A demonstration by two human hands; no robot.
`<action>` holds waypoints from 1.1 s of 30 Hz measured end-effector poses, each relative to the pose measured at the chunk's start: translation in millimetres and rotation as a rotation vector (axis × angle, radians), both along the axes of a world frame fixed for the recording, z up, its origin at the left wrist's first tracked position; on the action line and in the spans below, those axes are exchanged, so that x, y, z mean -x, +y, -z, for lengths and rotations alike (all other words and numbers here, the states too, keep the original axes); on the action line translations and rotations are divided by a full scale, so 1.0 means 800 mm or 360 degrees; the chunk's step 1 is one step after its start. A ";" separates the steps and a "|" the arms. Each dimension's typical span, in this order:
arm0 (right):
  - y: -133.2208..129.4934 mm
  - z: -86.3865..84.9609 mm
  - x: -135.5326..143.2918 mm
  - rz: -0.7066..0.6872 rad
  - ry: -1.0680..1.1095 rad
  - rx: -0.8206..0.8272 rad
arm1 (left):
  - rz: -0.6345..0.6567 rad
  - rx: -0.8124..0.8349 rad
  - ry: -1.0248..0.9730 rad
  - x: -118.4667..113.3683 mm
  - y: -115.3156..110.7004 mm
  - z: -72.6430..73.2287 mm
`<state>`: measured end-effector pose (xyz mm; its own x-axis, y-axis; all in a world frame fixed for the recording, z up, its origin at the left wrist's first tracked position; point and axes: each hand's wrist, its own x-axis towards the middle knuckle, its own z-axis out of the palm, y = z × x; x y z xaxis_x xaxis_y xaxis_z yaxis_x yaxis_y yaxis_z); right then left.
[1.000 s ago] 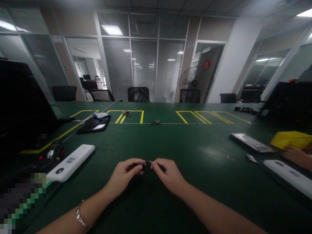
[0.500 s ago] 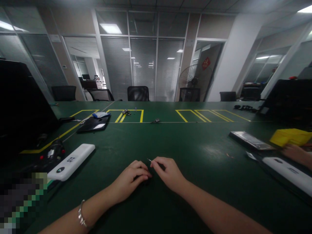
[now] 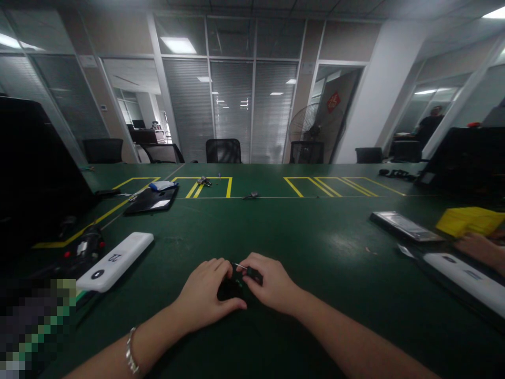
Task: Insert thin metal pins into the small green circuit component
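In the head view my right hand (image 3: pixel 272 281) is closed round a small screwdriver (image 3: pixel 254 275) with a black handle. Its thin metal shaft points left towards my left hand (image 3: pixel 207 287). That hand rests on the green table with thumb and fingers apart, forming a C shape. Between thumb and fingers sits a small dark object with green bits (image 3: pixel 238 283), partly hidden and too dim to name. The screwdriver's tip is close to my left fingertips; whether it touches anything cannot be made out.
A white power bank (image 3: pixel 126 252) marked 22 lies left, beside a black device (image 3: pixel 90 245). Farther off are a black folder (image 3: pixel 152 200) and a small dark tool (image 3: pixel 251 195). At right, another person's hand (image 3: pixel 475 245) is near a yellow object (image 3: pixel 471 221), a flat tray (image 3: pixel 406 226) and a white device (image 3: pixel 463 276).
My left thumb has spread away from its fingers, showing the dark object between them. My right hand has turned, so the screwdriver's black handle and shaft now show.
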<state>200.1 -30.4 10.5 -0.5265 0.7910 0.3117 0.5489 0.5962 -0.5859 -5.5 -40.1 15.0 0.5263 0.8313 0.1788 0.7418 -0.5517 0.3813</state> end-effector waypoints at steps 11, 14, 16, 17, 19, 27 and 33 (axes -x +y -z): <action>-0.004 -0.006 0.001 -0.0121 -0.0110 0.0053 | -0.0012 0.0061 -0.0141 0.004 0.003 0.004; -0.002 -0.005 0.002 -0.0121 -0.0115 0.0053 | -0.0033 0.0076 -0.0212 0.004 0.005 0.006; -0.001 -0.005 0.001 -0.0117 -0.0140 0.0056 | -0.0038 0.0093 -0.0235 0.004 0.006 0.006; -0.001 -0.005 0.001 -0.0114 -0.0153 0.0056 | -0.0041 0.0107 -0.0252 0.004 0.007 0.007; -0.001 -0.004 0.000 -0.0105 -0.0156 0.0055 | -0.0044 0.0158 -0.0323 0.005 0.009 0.007; 0.000 0.006 0.002 0.0072 0.0206 0.0026 | -0.0030 0.0784 -0.1089 0.007 0.016 0.010; 0.000 0.008 0.003 0.0081 0.0445 -0.0076 | 0.0060 0.0971 -0.1198 0.000 0.011 0.007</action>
<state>197.7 -30.2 4.4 -0.3752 0.7951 0.4765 0.3998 0.6026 -0.6907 -5.6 -31.6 9.5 0.4787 0.8777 0.0231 0.1727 -0.1200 0.9777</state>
